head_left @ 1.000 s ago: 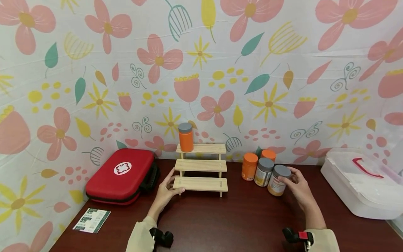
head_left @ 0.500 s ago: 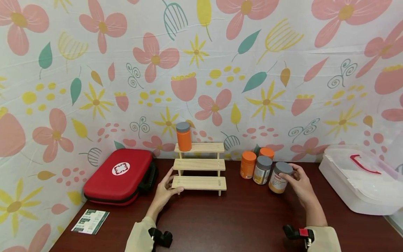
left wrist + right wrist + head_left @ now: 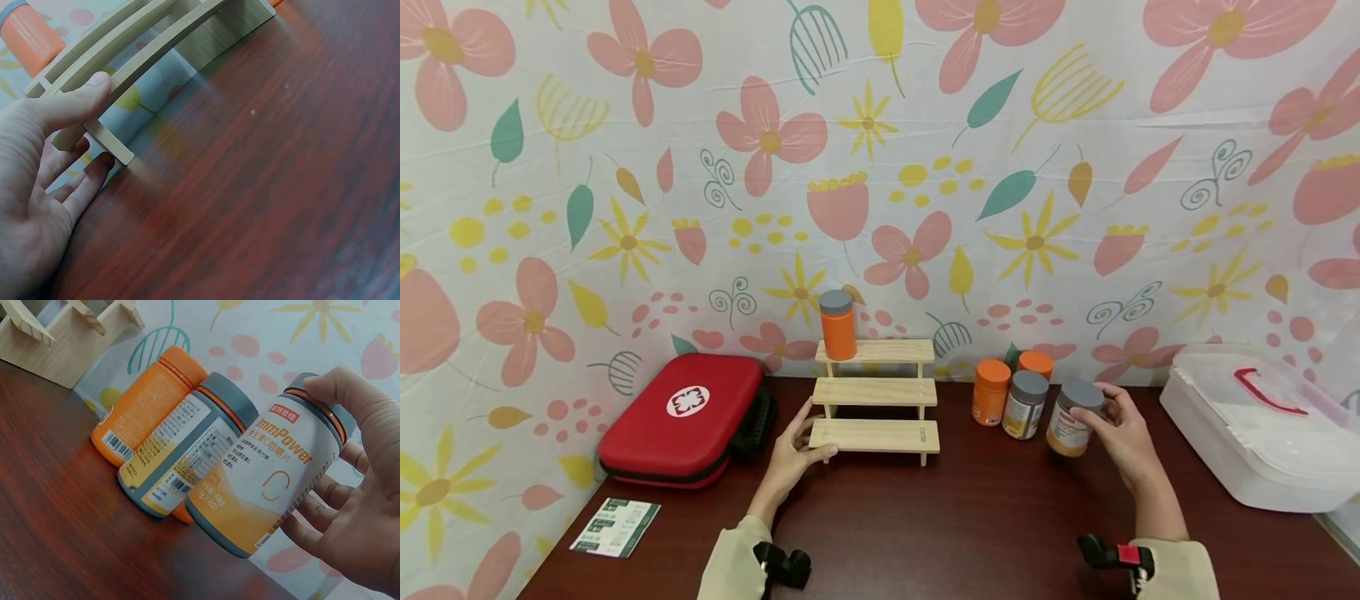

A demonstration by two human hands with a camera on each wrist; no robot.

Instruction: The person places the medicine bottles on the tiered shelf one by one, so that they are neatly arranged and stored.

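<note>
My left hand grips the left end of a three-step wooden display rack. In the left wrist view the thumb lies over the lowest step and the other fingers are under and behind it. An orange bottle with a grey cap stands at the left of the top step. On the right, my right hand holds a grey-capped vitamin bottle near its cap, thumb in front and fingers behind. Its white and orange label faces the right wrist camera, and its base is close over the table.
Beside the held bottle stand a grey-capped bottle and two orange-capped bottles, one in front. A red first-aid case and a printed card lie left. A white lidded box stands right. Patterned cloth hangs behind.
My right hand moves the grey-capped vitamin bottle slightly to the right and up from its spot beside the other bottles. The left hand keeps its grip on the rack.
</note>
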